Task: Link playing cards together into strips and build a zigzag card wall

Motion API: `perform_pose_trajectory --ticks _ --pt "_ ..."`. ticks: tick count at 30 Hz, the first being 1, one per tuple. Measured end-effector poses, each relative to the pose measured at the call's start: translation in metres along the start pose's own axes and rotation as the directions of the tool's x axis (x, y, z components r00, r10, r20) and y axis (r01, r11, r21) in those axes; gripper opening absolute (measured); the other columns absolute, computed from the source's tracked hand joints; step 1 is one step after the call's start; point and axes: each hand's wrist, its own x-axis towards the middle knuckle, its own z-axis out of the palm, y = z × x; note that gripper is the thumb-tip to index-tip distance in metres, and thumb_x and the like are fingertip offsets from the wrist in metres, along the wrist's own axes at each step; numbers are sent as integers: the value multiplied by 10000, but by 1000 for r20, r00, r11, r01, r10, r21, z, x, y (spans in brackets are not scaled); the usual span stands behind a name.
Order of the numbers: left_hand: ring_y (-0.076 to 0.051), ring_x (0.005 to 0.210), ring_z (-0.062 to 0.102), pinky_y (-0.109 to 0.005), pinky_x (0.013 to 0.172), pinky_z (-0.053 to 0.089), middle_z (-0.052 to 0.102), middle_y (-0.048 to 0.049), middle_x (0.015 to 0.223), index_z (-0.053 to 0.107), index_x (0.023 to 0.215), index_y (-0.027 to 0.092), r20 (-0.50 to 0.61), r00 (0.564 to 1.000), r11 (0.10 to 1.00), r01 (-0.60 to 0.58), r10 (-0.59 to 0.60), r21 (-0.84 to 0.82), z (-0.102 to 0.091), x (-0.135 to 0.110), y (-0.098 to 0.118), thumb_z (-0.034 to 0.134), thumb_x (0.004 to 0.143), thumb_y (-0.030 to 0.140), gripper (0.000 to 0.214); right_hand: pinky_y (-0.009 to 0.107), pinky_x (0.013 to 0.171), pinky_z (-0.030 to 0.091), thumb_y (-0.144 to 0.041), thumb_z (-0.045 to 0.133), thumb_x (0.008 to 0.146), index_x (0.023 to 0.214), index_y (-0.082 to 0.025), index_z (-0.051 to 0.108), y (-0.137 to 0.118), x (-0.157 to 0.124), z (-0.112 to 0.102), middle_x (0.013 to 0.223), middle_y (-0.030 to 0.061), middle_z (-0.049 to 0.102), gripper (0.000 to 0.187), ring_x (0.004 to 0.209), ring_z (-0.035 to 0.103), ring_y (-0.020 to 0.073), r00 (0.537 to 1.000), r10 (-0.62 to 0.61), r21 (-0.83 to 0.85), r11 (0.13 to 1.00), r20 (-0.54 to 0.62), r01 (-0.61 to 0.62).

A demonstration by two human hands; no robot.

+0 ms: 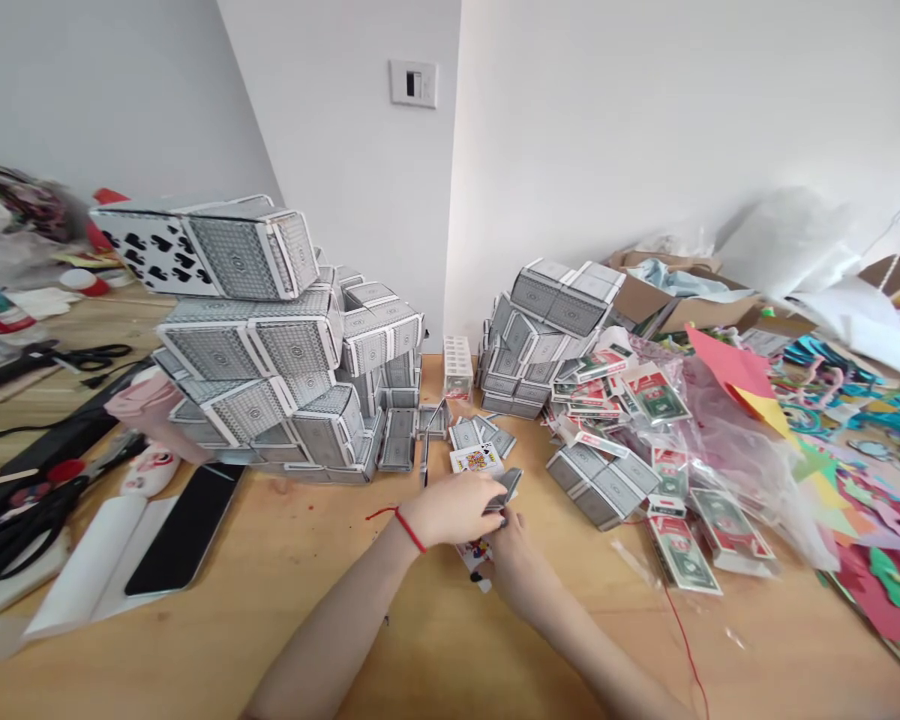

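Note:
My left hand [450,510], with a red string around the wrist, grips a small bundle of grey-backed playing cards [505,489]. My right hand [521,560] is close beneath it, pinching a face card [474,553] whose lower end pokes out below my fingers. Just beyond my hands, a face-up court card [477,460] lies on the wooden table [195,640]. A few grey-backed cards [481,434] are scattered behind it. The tall stack of boxed card decks [270,350] rises to the left, and a lower pile of boxed decks [547,320] stands to the right.
Dollar-printed packets [656,395] and a clear plastic bag [727,440] spread to the right, beside a cardboard box [667,300] and cut coloured paper [855,480]. Black-handled scissors [22,530] and a black tablet or phone [184,527] lie at left. Walls close the back.

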Motion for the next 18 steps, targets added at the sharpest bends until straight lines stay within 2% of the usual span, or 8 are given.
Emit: perform_pose_trajectory --ticks 3,7,13,18 --pt "-200 777 600 -272 600 438 632 -64 865 565 836 180 55 998 1000 -18 17 19 11 5 5 392 800 251 191 345 831 373 -88 582 602 1143 -68 492 9 1 1 1104 182 512 548 1002 469 288 999 7 73 997 32 -9" --pt "-214 759 608 -276 568 431 628 -77 865 521 884 181 60 998 999 25 -27 32 18 9 6 389 791 246 173 325 823 366 -100 547 602 1084 -64 510 17 -3 -3 1050 157 540 485 963 483 263 997 3 108 994 82 -12" --pt "-240 735 621 -293 551 435 638 -87 831 510 933 189 49 992 990 111 -116 85 29 13 5 379 791 195 193 330 794 354 -91 561 555 974 -75 509 19 -8 -14 1014 150 531 422 962 459 267 993 37 -14 999 114 -35" --pt "-244 775 622 -303 601 447 650 -96 837 555 934 195 108 992 994 62 -71 89 26 11 0 380 773 126 248 318 738 359 -63 561 516 949 -78 499 20 -9 -13 1046 165 509 437 972 450 280 996 23 -68 998 89 -17"
